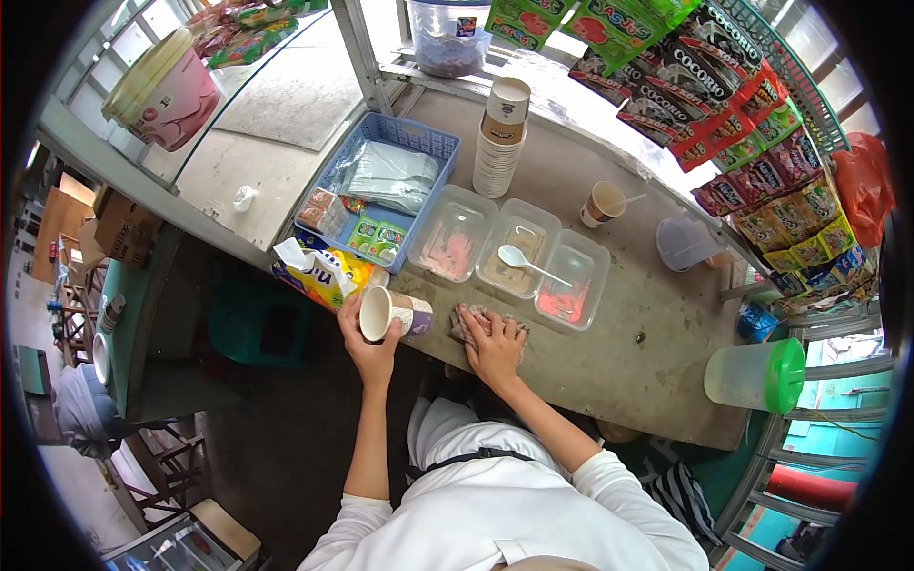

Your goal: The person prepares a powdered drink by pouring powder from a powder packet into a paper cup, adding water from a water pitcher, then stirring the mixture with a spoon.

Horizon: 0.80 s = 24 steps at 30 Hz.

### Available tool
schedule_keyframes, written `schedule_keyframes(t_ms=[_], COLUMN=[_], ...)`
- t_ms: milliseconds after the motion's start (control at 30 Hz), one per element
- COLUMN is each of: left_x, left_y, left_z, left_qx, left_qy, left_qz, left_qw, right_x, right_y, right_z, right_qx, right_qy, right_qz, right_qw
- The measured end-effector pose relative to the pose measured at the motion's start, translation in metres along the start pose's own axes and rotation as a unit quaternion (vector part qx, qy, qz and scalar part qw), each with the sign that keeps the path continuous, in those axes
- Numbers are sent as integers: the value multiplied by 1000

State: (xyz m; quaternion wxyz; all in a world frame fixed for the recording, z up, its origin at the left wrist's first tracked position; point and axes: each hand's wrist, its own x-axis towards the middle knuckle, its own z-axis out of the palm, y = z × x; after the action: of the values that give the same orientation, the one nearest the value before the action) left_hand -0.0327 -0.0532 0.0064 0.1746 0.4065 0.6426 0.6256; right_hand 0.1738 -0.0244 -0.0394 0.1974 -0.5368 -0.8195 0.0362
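My left hand (369, 354) is closed around a paper cup (407, 313), tilted so that its open mouth faces left. A yellow and blue plastic packet (324, 272) with white tissue sticking out lies right behind that hand at the table's edge. My right hand (495, 350) presses a bunched, greyish rag (461, 329) against the tabletop, fingers spread over it. Beyond the hands stand three clear plastic containers (449, 228) with pinkish or pale contents. A white spoon (538, 265) rests across two of them.
A tall stack of paper cups (497, 157) stands behind the containers, next to a blue basket (440, 143) of packets. Farther right are a cup with a stirrer (600, 207), a clear tub (681, 243) and a green-lidded jar (743, 373). Drink sachets (681, 71) hang above.
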Motion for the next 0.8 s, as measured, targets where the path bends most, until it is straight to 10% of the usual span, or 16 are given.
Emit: schedule_keyframes(t_ms=[167, 367, 800], left_x=[-14, -24, -15], left_y=[9, -26, 52], left_z=[4, 17, 62], left_qx=[-374, -439, -492], left_qy=[65, 110, 108], left_qz=[-227, -354, -431], left_qw=[897, 818, 749], right_x=[6, 27, 14], right_y=[5, 7, -54], right_z=[4, -14, -77], right_qx=[41, 439, 473], right_qy=[1, 3, 60], right_qz=[10, 181, 96], right_qw=[999, 880, 874])
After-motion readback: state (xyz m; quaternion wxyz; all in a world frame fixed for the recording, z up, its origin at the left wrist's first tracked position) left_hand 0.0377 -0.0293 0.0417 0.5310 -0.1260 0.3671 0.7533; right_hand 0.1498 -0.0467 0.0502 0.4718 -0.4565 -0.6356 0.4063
